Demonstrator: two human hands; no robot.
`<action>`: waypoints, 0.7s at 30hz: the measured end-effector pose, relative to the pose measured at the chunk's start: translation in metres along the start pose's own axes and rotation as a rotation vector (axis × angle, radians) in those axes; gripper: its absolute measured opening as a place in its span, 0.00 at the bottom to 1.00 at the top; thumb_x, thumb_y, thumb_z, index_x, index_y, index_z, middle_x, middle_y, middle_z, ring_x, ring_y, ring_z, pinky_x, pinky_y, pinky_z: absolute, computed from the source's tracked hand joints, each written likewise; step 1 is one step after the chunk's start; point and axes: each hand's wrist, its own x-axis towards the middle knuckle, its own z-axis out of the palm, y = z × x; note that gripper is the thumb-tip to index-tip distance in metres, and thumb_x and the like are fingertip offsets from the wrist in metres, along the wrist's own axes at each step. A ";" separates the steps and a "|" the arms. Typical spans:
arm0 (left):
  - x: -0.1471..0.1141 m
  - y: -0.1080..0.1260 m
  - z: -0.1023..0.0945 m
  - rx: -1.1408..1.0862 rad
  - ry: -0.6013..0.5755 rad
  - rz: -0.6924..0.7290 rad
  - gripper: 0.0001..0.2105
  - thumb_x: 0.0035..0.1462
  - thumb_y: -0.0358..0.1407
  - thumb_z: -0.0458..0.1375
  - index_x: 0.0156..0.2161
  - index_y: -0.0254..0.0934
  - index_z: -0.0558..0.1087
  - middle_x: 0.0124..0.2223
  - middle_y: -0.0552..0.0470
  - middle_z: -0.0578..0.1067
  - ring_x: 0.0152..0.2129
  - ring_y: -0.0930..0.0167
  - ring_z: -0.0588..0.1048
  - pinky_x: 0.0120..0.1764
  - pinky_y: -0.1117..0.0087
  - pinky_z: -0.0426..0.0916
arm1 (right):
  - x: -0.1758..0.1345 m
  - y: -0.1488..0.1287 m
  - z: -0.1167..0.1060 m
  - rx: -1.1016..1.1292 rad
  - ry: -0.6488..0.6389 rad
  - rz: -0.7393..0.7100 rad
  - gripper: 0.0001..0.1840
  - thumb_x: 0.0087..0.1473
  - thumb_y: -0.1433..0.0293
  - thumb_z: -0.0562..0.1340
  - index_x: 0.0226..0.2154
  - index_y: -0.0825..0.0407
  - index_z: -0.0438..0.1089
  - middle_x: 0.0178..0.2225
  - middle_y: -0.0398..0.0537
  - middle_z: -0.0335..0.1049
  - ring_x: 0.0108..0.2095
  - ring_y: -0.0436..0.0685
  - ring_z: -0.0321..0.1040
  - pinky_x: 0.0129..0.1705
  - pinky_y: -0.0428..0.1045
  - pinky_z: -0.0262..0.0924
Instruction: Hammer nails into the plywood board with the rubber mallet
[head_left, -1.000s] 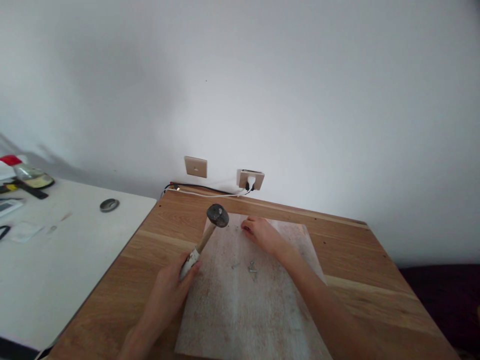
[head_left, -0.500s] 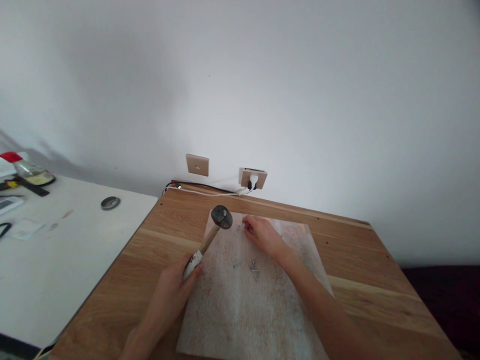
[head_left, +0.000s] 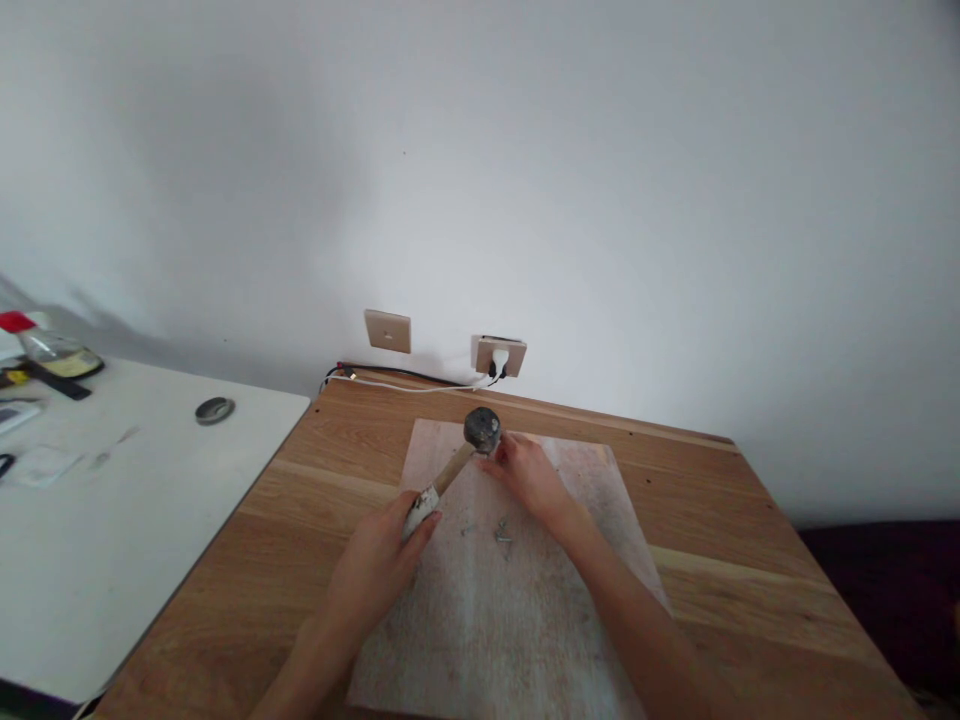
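Note:
A mallet (head_left: 452, 467) with a dark, worn head and a wooden handle wrapped in white is gripped in my left hand (head_left: 390, 545). Its head hangs over the far part of a pale, stained board (head_left: 480, 640), right beside the fingertips of my right hand (head_left: 527, 478). My right fingers are pinched together low over the board; the mallet head partly covers them, and what they hold is hidden. Several small metal nails (head_left: 502, 532) lie loose near the middle of the board, between my two hands.
The board rests on a wooden table (head_left: 285, 560) against the wall. A socket with a plug (head_left: 501, 357) and cables (head_left: 405, 382) are at the back edge. On the white table (head_left: 150, 520) at left stand a roll of grey tape (head_left: 214, 410) and a red-capped bottle (head_left: 60, 355).
My left hand has brought the mallet right and slightly forward, so its head now sits beside my right fingers. My right hand stays nearly in place. The view has shifted slightly.

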 end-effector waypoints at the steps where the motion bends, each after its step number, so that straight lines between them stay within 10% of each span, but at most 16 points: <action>1: 0.001 0.001 0.000 0.012 -0.011 0.002 0.15 0.67 0.46 0.50 0.43 0.39 0.74 0.38 0.46 0.81 0.38 0.59 0.80 0.39 0.66 0.66 | -0.003 0.003 -0.002 0.002 0.004 0.012 0.13 0.60 0.70 0.68 0.47 0.55 0.72 0.36 0.52 0.77 0.39 0.60 0.74 0.44 0.51 0.65; 15: 0.002 -0.004 0.006 0.022 -0.030 -0.021 0.15 0.66 0.47 0.51 0.44 0.40 0.74 0.39 0.46 0.81 0.38 0.59 0.80 0.41 0.65 0.67 | -0.064 -0.014 -0.030 -0.090 -0.362 -0.346 0.17 0.55 0.85 0.58 0.40 0.52 0.76 0.43 0.53 0.75 0.46 0.61 0.71 0.49 0.52 0.64; 21: -0.001 -0.014 0.002 -0.020 0.047 -0.025 0.18 0.65 0.50 0.52 0.43 0.38 0.75 0.37 0.46 0.81 0.36 0.58 0.80 0.39 0.65 0.68 | -0.043 0.005 -0.023 0.123 -0.274 -0.241 0.14 0.50 0.82 0.60 0.35 0.52 0.76 0.36 0.48 0.75 0.35 0.55 0.72 0.39 0.48 0.65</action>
